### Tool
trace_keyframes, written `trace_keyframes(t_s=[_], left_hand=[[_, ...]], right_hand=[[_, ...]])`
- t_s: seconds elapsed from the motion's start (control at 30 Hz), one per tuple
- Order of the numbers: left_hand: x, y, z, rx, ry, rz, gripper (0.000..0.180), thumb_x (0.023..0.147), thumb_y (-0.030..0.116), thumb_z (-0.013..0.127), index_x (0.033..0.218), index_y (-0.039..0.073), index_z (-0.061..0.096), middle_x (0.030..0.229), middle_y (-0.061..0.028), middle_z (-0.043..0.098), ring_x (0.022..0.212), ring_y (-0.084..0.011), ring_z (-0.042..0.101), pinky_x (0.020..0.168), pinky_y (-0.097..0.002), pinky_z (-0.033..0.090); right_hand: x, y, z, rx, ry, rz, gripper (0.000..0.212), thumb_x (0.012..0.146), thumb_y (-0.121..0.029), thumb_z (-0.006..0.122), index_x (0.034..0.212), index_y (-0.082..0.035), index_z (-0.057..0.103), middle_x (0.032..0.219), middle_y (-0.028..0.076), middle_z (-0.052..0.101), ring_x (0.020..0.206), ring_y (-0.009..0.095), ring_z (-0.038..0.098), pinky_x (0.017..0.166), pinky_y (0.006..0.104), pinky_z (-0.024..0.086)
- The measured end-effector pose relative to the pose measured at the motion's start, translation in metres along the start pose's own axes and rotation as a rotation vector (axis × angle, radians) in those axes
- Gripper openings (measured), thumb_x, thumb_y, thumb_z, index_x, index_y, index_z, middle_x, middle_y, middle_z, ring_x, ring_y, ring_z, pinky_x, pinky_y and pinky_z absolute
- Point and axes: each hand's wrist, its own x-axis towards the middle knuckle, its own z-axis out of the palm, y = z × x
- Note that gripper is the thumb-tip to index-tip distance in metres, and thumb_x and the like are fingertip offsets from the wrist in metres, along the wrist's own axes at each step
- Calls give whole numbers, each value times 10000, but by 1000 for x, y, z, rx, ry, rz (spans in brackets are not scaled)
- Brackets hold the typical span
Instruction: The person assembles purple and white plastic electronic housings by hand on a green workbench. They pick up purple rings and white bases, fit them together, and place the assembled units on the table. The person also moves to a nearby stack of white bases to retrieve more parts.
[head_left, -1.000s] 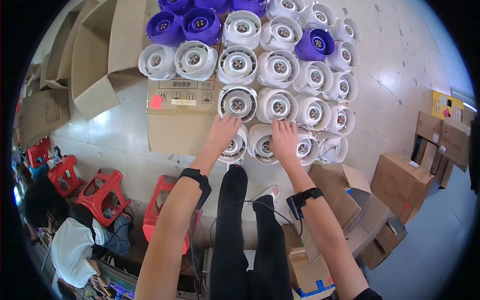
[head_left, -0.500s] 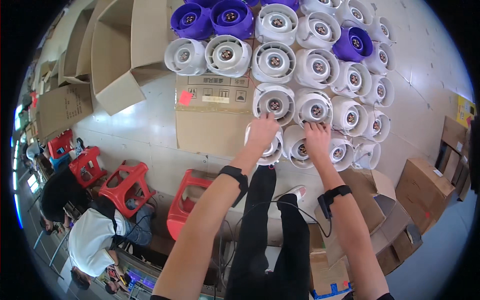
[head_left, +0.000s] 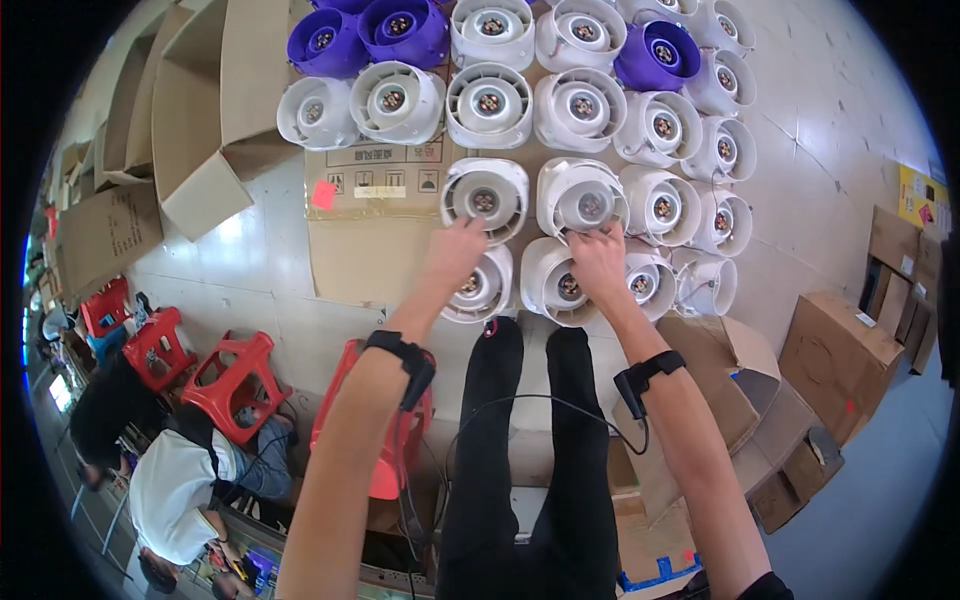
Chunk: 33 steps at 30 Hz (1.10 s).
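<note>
Both hands rest open-fingered on white fan housings [head_left: 570,283] (left hand [head_left: 452,250], right hand [head_left: 597,258]), apparently nudging them into the tidy rows on flattened cardboard [head_left: 365,255]

My floor [head_left: 830,130] is pale grey tile. A flattened cardboard sheet [head_left: 370,240] lies on it, carrying rows of white fan housings [head_left: 585,105] and some purple ones [head_left: 405,30]. Red stools [head_left: 235,375] stand at my left, cardboard boxes [head_left: 835,360] at my right.
</note>
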Motion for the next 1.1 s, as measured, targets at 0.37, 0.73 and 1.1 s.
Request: trace_keyframes(t_s=[0.37,0.73,1.1], left_hand=[[-152,29,-55,-248,125,-493,262,681,38,701,938,92,707,1074,-27,651,1040,-225,650,826,-369,566],[-444,263,-136,-566,388,-1379,256,656,85,721,910,74,696,1045,-68,641,994,-293,658,804,-420,559],[-799,438,-52,-463,574,-2484,261,727,133,707,956,10,675,926,-231,700,890,-409,686,802,-497,546]], right_hand=[[-11,-29,-106,228,-51,-310,522,524,-85,788,1040,-77,712,858,81,737,906,257,675,965,441,386],[-67,-84,-245,262,-578,-907,328,540,-43,682,863,-47,735,868,164,695,917,381,620,975,520,399],[-100,-535,-245,248,-535,-1823,364,530,-63,725,894,-54,739,866,144,713,926,302,678,1020,500,388]])
